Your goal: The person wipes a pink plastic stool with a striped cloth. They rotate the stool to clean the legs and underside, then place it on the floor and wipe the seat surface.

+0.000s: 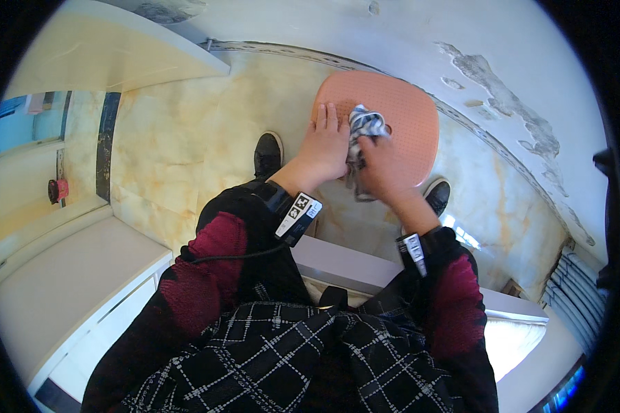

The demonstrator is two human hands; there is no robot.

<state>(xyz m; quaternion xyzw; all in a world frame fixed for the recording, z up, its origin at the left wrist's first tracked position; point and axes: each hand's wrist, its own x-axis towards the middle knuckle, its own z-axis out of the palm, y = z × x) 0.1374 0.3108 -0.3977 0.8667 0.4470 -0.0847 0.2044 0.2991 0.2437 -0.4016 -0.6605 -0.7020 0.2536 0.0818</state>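
Observation:
An orange plastic stool (408,111) with a dotted seat stands on the floor between my feet. My left hand (326,144) lies flat on the left part of the seat, its fingers stretched forward and a little apart. Bunched in my right hand (385,165) is a striped cloth (367,124) in white, blue and grey. The cloth rests on the seat beside my left hand, and its lower end hangs past the near edge. My right hand looks slightly blurred.
A wall with peeling plaster (501,93) runs close behind the stool. An open door panel (134,46) is at upper left, a pale cabinet (77,258) at lower left. A ribbed radiator or pipe bundle (576,299) stands at right. My shoes (268,155) flank the stool.

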